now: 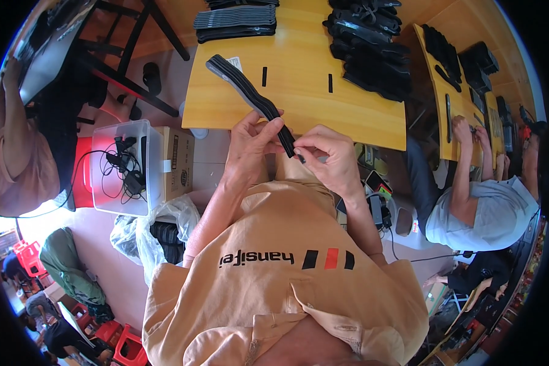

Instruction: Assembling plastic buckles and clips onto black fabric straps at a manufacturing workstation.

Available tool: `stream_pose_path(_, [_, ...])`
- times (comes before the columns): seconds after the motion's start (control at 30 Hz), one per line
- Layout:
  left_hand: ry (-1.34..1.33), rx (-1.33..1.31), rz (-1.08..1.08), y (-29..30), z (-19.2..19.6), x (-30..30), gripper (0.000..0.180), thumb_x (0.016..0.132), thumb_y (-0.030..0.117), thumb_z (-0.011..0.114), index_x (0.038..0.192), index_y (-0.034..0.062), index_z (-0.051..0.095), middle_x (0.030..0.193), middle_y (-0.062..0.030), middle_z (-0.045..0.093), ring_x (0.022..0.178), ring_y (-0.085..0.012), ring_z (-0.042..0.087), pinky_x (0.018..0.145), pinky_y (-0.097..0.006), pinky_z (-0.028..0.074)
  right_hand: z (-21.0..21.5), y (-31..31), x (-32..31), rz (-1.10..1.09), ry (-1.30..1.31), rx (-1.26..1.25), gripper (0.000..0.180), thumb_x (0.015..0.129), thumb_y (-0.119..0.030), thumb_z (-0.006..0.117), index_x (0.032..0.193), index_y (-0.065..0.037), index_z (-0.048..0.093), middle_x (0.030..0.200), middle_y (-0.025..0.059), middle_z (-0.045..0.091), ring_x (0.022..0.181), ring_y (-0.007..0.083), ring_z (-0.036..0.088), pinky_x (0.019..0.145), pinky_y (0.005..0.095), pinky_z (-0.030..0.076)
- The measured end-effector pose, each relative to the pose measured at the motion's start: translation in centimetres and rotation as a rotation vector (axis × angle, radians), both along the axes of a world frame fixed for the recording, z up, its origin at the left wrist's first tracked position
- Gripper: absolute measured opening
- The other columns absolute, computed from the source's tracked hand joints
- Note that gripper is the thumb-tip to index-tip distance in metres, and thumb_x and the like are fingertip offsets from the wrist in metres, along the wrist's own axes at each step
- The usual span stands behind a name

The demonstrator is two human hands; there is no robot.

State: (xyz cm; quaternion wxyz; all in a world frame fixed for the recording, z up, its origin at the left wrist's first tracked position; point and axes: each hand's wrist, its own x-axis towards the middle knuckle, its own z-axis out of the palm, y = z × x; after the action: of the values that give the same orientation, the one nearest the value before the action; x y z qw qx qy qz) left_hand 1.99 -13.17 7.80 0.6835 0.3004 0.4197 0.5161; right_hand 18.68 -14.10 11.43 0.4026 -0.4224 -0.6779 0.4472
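black strap lies half on the table, its near end off the edge. i see my left hand closed around it and my right hand pinching its tip. risk: the loose far end may snag and drag.

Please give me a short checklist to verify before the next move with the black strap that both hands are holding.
1. Left hand grips the black strap at its middle: ok.
2. Right hand pinches the strap's near end: ok.
3. Far end rests on the wooden table: ok.
4. Strap free of twists: cannot tell.
5. Two small black pieces lie apart from the strap: ok.
6. Pile of black straps within reach: ok, probably.
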Motion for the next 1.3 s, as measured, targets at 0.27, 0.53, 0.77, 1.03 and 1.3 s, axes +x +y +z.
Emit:
stream_pose_path(0.27, [0.060, -0.015, 0.013, 0.10, -0.11, -0.30, 0.029, 0.087, 0.021, 0.061, 0.108, 0.0025, 0.055, 0.082, -0.0099, 0.065, 0.071, -0.0156, 0.064, 0.062, -0.028, 0.054, -0.71, 0.33, -0.45, -0.009, -0.126, 0.092, 0.010, 0.075, 0.009, 0.059, 0.084, 0.005, 0.060, 0.080, 0.0083, 0.059, 0.068, 0.0151, 0.063, 0.061, 0.0232, 0.052])
stream_pose_path(0.53, [0.000, -0.038, 0.025, 0.14, 0.47, -0.27, 0.030, 0.089, 0.023, 0.058, 0.109, 0.0010, 0.053, 0.083, -0.0099, 0.065, 0.072, -0.0154, 0.064, 0.062, -0.027, 0.054, -0.52, 0.08, -0.25, -0.021, 0.093, 0.002, 0.012, 0.076, 0.009, 0.060, 0.088, 0.005, 0.062, 0.079, 0.0100, 0.058, 0.069, 0.0161, 0.062, 0.060, 0.0244, 0.052])
stream_pose_path(0.77, [-0.006, -0.031, 0.021, 0.11, 0.43, -0.24, 0.031, 0.088, 0.023, 0.060, 0.109, 0.0011, 0.054, 0.083, -0.0090, 0.065, 0.071, -0.0140, 0.064, 0.060, -0.025, 0.053, -0.70, 0.38, -0.03, 0.011, 0.063, 0.028, 0.013, 0.075, 0.009, 0.063, 0.088, 0.005, 0.063, 0.079, 0.0095, 0.060, 0.068, 0.0152, 0.063, 0.061, 0.0239, 0.052])
stream_pose_path(1.03, [0.103, 0.007, 0.042, -0.03, 0.47, -0.24, 0.033, 0.085, 0.021, 0.064, 0.108, 0.0001, 0.055, 0.082, -0.0066, 0.065, 0.066, -0.0115, 0.063, 0.056, -0.021, 0.051, -0.59, 0.45, -0.53, 0.007, -0.067, 0.155, 0.013, 0.071, 0.008, 0.063, 0.084, 0.005, 0.062, 0.074, 0.0081, 0.058, 0.063, 0.0143, 0.061, 0.056, 0.0240, 0.049])
stream_pose_path(1.3, [0.124, 0.003, 0.045, 0.04, 0.09, -0.17, 0.033, 0.084, 0.021, 0.065, 0.108, -0.0004, 0.056, 0.081, -0.0058, 0.064, 0.064, -0.0106, 0.062, 0.055, -0.021, 0.051, -0.94, 0.26, -0.73, -0.003, -0.058, 0.086, 0.012, 0.072, 0.011, 0.060, 0.083, 0.004, 0.063, 0.077, 0.0072, 0.059, 0.064, 0.0119, 0.060, 0.056, 0.0210, 0.049])
